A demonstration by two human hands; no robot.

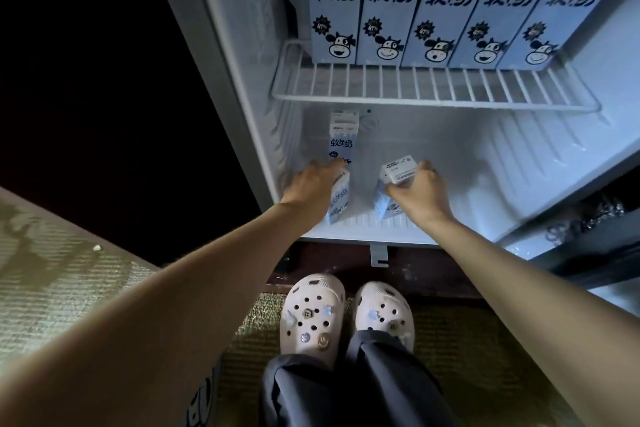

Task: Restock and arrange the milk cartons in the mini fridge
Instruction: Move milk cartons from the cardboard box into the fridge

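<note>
Head view.

Count: eight milk cartons visible.
- Five tall pale blue cardboard milk cartons (446,11) stand upright, side by side and touching, on the white wire shelf (415,89) in the upper part of the open white mini fridge (519,163). The row spans the shelf from left to right, well behind its front rail.
- Three more of the same kind are on the fridge floor below the shelf.

Appearance: each front is pale blue with a white drip-pattern band at the top, bold black lettering, a black starburst badge and a cartoon cow face near the base.

Lower compartment:
- The far-left carton (343,144) is upright near the left wall. Whether others stand behind it cannot be told.
- The near-left carton (337,199) stands just in front of it.
- The right-hand carton (396,180) is near the front edge and tilted, its white printed top facing the camera. It is well apart from the left pair.

Hands:
- The left hand (317,182) lies over the top of the near-left carton, fingertips reaching the base of the far-left carton. Whether the fingers clasp it cannot be told.
- The right hand (420,192) grasps the right-hand carton at its top, thumb on the near side and fingers curled over the far edge.

Other items: two white perforated clogs (313,315) with charms, dark trousers (346,388) and a greenish woven mat (450,333).
</note>
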